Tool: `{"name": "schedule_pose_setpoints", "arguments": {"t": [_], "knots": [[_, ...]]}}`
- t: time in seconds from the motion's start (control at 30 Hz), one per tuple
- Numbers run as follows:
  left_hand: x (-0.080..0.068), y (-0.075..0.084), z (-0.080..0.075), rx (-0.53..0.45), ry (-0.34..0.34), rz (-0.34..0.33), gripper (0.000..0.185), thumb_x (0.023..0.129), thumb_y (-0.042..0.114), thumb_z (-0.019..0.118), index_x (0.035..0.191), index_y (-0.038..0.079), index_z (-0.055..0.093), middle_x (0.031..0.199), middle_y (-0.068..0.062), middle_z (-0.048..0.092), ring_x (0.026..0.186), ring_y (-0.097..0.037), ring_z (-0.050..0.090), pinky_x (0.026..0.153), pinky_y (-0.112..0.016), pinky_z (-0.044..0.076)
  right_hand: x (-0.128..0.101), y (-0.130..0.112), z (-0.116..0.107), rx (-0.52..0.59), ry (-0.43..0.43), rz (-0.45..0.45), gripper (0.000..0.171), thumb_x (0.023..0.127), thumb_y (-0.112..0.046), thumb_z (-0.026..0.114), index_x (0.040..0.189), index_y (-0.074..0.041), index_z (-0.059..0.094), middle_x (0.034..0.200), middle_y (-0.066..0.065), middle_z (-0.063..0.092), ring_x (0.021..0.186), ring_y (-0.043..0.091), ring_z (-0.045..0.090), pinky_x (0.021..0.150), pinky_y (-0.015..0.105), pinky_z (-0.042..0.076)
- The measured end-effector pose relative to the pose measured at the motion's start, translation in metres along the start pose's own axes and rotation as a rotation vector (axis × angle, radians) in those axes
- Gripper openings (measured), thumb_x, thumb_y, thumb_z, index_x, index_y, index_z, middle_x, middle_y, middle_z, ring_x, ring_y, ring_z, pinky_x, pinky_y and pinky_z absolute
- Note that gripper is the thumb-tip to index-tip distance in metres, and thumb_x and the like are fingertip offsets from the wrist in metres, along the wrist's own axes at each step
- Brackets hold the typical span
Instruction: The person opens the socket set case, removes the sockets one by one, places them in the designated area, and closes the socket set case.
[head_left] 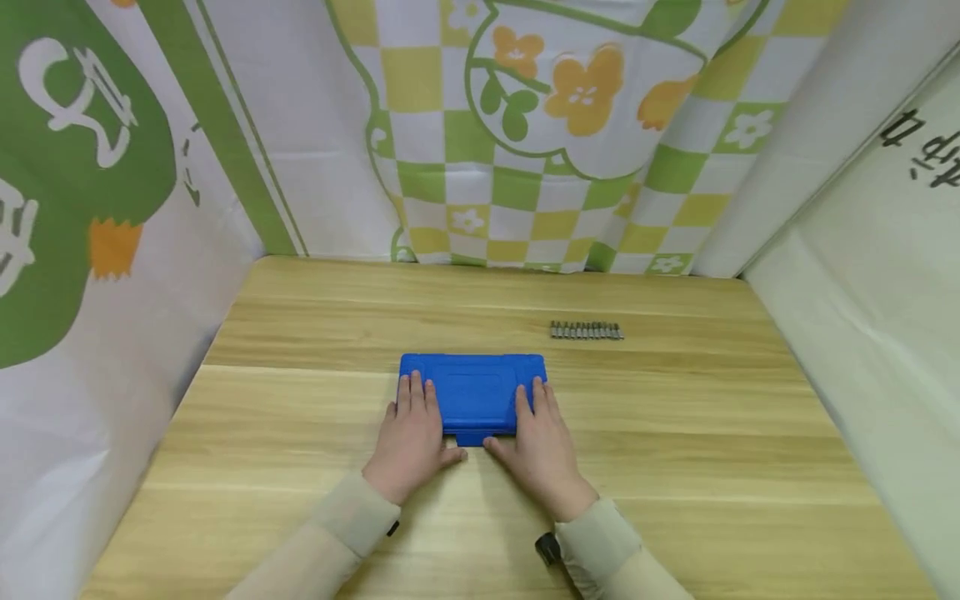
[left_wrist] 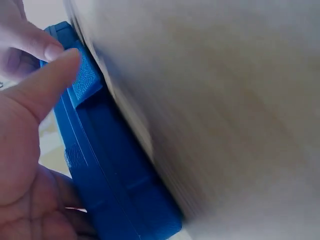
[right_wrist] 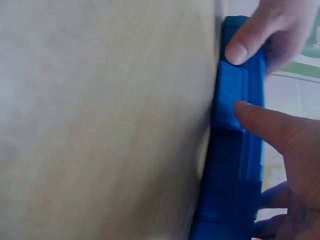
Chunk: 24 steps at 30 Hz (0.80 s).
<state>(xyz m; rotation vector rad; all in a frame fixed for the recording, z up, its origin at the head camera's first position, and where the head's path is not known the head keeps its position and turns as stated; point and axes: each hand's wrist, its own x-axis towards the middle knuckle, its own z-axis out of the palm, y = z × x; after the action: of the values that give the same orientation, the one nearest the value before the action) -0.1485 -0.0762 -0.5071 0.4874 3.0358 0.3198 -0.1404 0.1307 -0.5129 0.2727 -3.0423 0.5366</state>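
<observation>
While my left hand [head_left: 411, 433] and right hand [head_left: 542, 442] rest flat-fingered on the blue plastic case [head_left: 472, 393], both thumbs touch its front latch [head_left: 471, 438]. Its long axis runs left-right on the wooden table [head_left: 300, 333]; a bit row [head_left: 587, 331] lies beyond.

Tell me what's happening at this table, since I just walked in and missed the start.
A person has both hands on a closed blue plastic case lying flat on the wooden table. The left hand and right hand rest fingers flat on the lid, with both thumbs at the latch tab on the near edge. A row of small metal bits lies apart, farther back on the right.
</observation>
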Motion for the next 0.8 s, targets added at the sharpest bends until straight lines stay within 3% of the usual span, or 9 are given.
{"name": "schedule_pose_setpoints", "arguments": {"t": [0.17, 0.37, 0.8], "knots": [[0.005, 0.003, 0.001, 0.152, 0.082, 0.013, 0.109, 0.082, 0.063, 0.079, 0.145, -0.02, 0.044, 0.15, -0.042, 0.038, 0.14, -0.054, 0.04, 0.093, -0.059, 0.054, 0.008, -0.009, 0.002, -0.117, 0.02, -0.013, 0.103, 0.08, -0.055, 0.086, 0.147, 0.012, 0.048, 0.155, 0.036, 0.037, 0.143, 0.055, 0.034, 0.109, 0.061, 0.041], [0.01, 0.006, 0.002, 0.307, 0.094, 0.022, 0.106, 0.084, 0.067, 0.075, 0.139, -0.02, 0.051, 0.143, -0.043, 0.046, 0.134, -0.054, 0.047, 0.08, -0.057, 0.06, 0.012, -0.021, 0.006, -0.175, 0.008, 0.027, 0.101, 0.081, -0.057, 0.084, 0.149, 0.009, 0.048, 0.156, 0.031, 0.039, 0.144, 0.054, 0.032, 0.104, 0.068, 0.041], [0.012, 0.011, 0.008, 0.413, 0.182, 0.058, 0.095, 0.083, 0.064, 0.078, 0.13, -0.016, 0.062, 0.134, -0.039, 0.057, 0.124, -0.052, 0.057, 0.065, -0.053, 0.062, 0.007, -0.018, 0.008, -0.237, 0.05, 0.006, 0.089, 0.083, -0.055, 0.083, 0.143, 0.006, 0.056, 0.149, 0.027, 0.05, 0.138, 0.053, 0.042, 0.093, 0.064, 0.05]]}}
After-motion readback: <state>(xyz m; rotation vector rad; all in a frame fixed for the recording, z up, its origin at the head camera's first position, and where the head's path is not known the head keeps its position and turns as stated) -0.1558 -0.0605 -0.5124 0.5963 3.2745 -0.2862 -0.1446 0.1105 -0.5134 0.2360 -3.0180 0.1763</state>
